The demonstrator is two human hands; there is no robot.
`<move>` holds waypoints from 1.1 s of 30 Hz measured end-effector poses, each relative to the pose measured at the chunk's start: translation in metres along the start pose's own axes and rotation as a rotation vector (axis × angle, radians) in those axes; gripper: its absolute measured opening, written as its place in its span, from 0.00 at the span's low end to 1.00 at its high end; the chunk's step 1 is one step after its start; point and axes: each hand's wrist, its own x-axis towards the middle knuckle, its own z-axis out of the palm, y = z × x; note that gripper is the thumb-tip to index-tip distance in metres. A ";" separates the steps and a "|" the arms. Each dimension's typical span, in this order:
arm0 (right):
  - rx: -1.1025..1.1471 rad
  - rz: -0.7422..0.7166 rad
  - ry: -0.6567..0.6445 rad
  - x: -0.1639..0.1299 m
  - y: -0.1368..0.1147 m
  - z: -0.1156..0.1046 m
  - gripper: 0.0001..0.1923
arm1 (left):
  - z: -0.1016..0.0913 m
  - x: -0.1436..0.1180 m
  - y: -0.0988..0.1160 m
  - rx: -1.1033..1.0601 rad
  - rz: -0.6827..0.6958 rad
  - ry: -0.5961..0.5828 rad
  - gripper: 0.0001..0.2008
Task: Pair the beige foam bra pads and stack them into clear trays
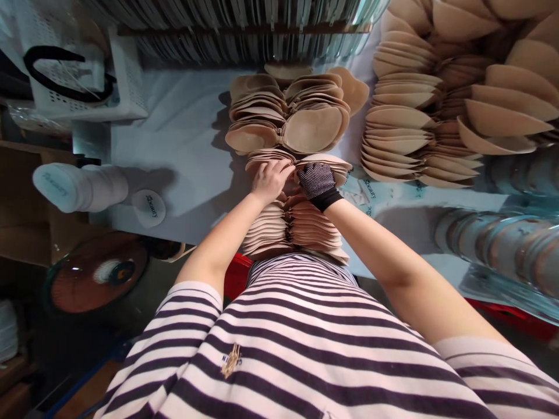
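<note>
Beige bra cups (312,129), paired side by side, lie stacked in the middle of the table. Closer to my body is another run of nested beige bras (314,224), edges up. Between the two lots, my bare left hand (274,177) bends its fingers over the inner edge of a left-side cup (266,156). My right hand (317,180), in a black dotted glove, is closed at the inner edge of the right-side cup (334,164). Both hands meet near the middle join of this bra. The fingertips and the join itself are mostly hidden.
Large rows of beige cups (399,139) fill the right side. Clear plastic packs (502,241) lie at the lower right, and upright packs (244,46) line the back. At left are a white basket (131,87), a stack of white printed rounds (82,187) and a fan (98,272).
</note>
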 end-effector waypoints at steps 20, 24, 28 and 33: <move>-0.027 -0.021 0.016 -0.005 0.010 -0.003 0.24 | 0.007 0.008 -0.003 0.147 0.082 -0.029 0.22; -0.041 -0.018 -0.005 -0.003 0.010 -0.003 0.22 | 0.004 0.011 0.002 0.188 0.066 -0.161 0.19; 0.007 -0.131 -0.033 0.000 0.008 0.000 0.22 | 0.004 0.014 0.009 0.178 0.001 -0.303 0.15; 0.031 -0.236 -0.046 0.009 0.002 0.007 0.23 | 0.004 0.021 0.007 0.063 -0.118 -0.433 0.10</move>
